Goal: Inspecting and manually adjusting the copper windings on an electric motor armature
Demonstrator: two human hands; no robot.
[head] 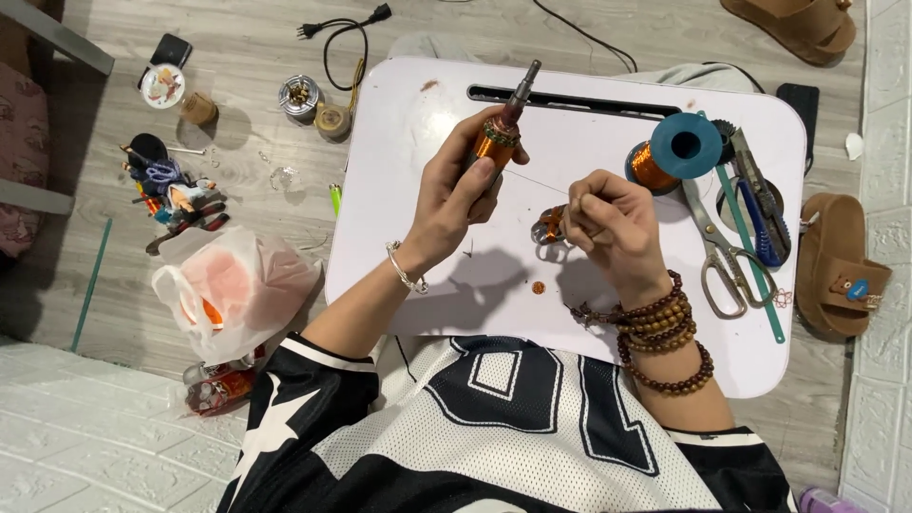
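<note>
Far left of frame, on the wood floor: one translucent plastic bag [233, 290] with orange contents, one cluster of small tools [171, 195] above it. Left of centre, the left hand [456, 199], grip wrapped tight around one motor rotor [498, 142] wound with copper wire, its shaft pointing to the top of the frame, held above the white counter [418, 123]. Centre: right hand [608, 223], grip pinched narrow on a thin wire, one small copper-wound piece [549, 226] just beside its fingers. One copper disc [538, 287] lies below. Right: one blue spool [673, 152] of copper wire, one pair of scissors [717, 256], one blue-handled cutter [760, 204]. Two brown sandals [841, 266] on the floor, upper right and right edge.
</note>
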